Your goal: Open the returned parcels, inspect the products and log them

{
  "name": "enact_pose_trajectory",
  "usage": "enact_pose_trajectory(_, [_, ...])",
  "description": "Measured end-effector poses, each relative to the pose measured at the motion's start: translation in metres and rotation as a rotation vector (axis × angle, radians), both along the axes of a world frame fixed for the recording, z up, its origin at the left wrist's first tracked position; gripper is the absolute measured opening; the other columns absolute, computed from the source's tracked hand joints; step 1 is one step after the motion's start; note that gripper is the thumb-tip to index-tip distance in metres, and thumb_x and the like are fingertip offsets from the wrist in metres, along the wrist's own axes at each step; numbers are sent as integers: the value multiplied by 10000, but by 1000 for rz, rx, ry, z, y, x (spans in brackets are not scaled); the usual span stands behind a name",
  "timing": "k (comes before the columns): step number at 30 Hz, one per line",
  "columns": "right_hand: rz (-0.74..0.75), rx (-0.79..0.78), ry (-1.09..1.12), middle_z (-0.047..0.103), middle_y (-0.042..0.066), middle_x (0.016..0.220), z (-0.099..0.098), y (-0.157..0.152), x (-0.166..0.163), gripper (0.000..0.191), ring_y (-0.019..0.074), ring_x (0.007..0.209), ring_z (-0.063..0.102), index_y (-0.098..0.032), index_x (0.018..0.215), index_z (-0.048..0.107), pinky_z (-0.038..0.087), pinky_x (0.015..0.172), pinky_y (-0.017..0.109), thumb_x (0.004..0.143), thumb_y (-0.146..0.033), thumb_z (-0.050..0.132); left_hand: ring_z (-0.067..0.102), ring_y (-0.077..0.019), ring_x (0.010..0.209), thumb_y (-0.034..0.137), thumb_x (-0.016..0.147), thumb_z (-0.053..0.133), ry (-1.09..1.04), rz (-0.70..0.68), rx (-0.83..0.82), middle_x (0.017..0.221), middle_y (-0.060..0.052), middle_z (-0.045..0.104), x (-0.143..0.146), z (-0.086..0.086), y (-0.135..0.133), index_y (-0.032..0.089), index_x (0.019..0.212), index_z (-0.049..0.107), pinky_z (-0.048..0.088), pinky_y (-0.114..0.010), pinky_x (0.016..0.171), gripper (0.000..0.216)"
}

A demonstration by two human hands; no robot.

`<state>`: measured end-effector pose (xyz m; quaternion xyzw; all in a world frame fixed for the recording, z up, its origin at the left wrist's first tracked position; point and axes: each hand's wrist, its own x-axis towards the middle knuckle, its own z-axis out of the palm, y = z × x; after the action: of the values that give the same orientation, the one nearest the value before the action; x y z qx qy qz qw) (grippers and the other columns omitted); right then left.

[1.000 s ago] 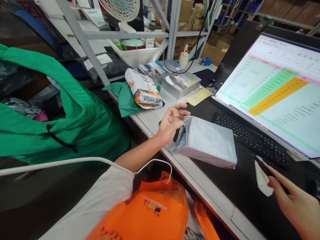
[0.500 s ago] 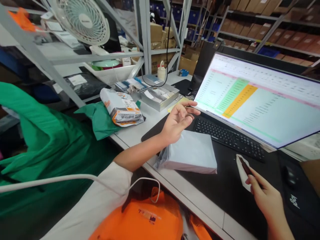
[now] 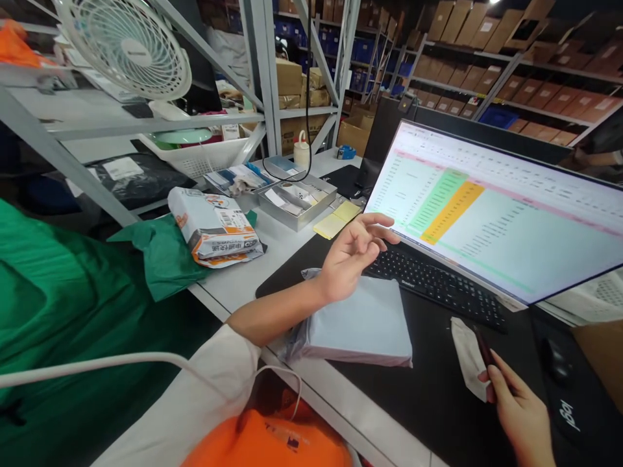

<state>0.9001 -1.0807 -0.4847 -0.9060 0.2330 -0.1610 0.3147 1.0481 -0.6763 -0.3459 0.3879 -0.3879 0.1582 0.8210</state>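
My left hand (image 3: 353,256) hovers open, fingers spread, above the left end of the black keyboard (image 3: 433,282), just past a pale grey mailer parcel (image 3: 360,324) that lies on the black desk mat (image 3: 438,383). It holds nothing. My right hand (image 3: 518,412) rests on the mat at the lower right. Its fingers are closed on a dark pen together with a white paper slip (image 3: 467,357). The big monitor (image 3: 491,207) shows a spreadsheet with green and orange bands.
A white and orange parcel (image 3: 214,227) lies on green bags (image 3: 73,305) at the desk's left. Behind stand a metal tray (image 3: 296,201), yellow sticky notes (image 3: 338,220), a white basket (image 3: 204,155), a fan (image 3: 124,45) and grey shelving. A mouse (image 3: 552,357) sits right; an orange bag (image 3: 263,441) hangs below.
My view has swung up and right. My left hand lifted off the grey parcel's end and moved toward the keyboard. My right hand kept the pen and slip.
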Motion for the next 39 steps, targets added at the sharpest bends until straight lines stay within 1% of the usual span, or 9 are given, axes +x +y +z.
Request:
enact_pose_trajectory(5, [-56, 27, 104, 730, 52, 729, 5, 2, 2, 786, 264, 682, 677, -139, 1306, 739, 529, 593, 333, 773, -697, 589, 667, -161, 1074, 318, 1002, 651, 6, 24, 6, 1282, -17, 598, 9, -1, 2, 185, 794, 381, 501, -312, 881, 366])
enact_pose_trajectory(11, [-91, 48, 176, 780, 72, 917, 3, 1, 1, 750, 319, 836, 725, -200, 1289, 753, 545, 622, 353, 745, -693, 597, 668, -160, 1077, 302, 1006, 648, -1, 36, 12, 1285, 0, 597, 11, -1, 3, 183, 784, 376, 506, -323, 879, 370])
enact_pose_trajectory(13, [-90, 58, 193, 775, 74, 886, 2, 2, 1, 769, 311, 788, 718, -190, 1282, 753, 534, 597, 351, 742, -713, 590, 671, -165, 1078, 301, 1006, 645, 4, 35, 15, 1284, 0, 598, 9, -1, 3, 182, 780, 379, 509, -330, 881, 369])
enact_pose_trajectory(17, [-38, 49, 181, 723, 60, 720, -2, 3, 1, 839, 283, 681, 683, -145, 1270, 751, 518, 588, 352, 738, -764, 559, 673, -171, 1074, 295, 1005, 644, 8, 30, 16, 1281, -7, 598, 6, 0, 3, 179, 771, 381, 509, -336, 882, 370])
enact_pose_trajectory(20, [-28, 37, 164, 717, 56, 708, -5, 3, 1, 844, 277, 668, 682, -135, 1264, 754, 509, 566, 342, 731, -764, 570, 671, -167, 1076, 274, 1004, 642, -2, 17, 15, 1281, -4, 597, 4, 1, 3, 176, 770, 387, 505, -334, 885, 360])
enact_pose_trajectory(24, [6, 40, 132, 698, 43, 683, -5, 5, 1, 799, 247, 613, 654, -134, 1274, 754, 497, 538, 324, 769, -730, 583, 672, -174, 1068, 322, 989, 669, 17, 32, 38, 1279, -6, 599, 3, 2, 4, 175, 756, 372, 515, -342, 879, 405])
enact_pose_trajectory(27, [-12, 43, 164, 701, 38, 694, -6, 5, 0, 806, 245, 621, 652, -147, 1294, 747, 481, 510, 315, 767, -735, 583, 671, -176, 1069, 315, 992, 663, 16, 31, 35, 1279, -5, 597, 3, 2, 5, 177, 758, 374, 517, -346, 882, 397])
enact_pose_trajectory(32, [7, 53, 153, 702, 41, 707, -10, 3, -2, 804, 237, 637, 650, -134, 1297, 744, 488, 542, 313, 793, -736, 575, 669, -164, 1082, 240, 1007, 627, -26, -1, 12, 1276, 3, 594, 2, 3, 4, 178, 772, 388, 504, -332, 887, 341])
enact_pose_trajectory(39, [-9, 68, 193, 691, 30, 700, -10, 5, -2, 853, 235, 686, 648, -139, 1326, 726, 490, 598, 309, 764, -763, 569, 679, -165, 1080, 256, 995, 639, -54, -3, 8, 1281, -4, 600, 6, 0, 4, 171, 764, 390, 508, -321, 877, 350])
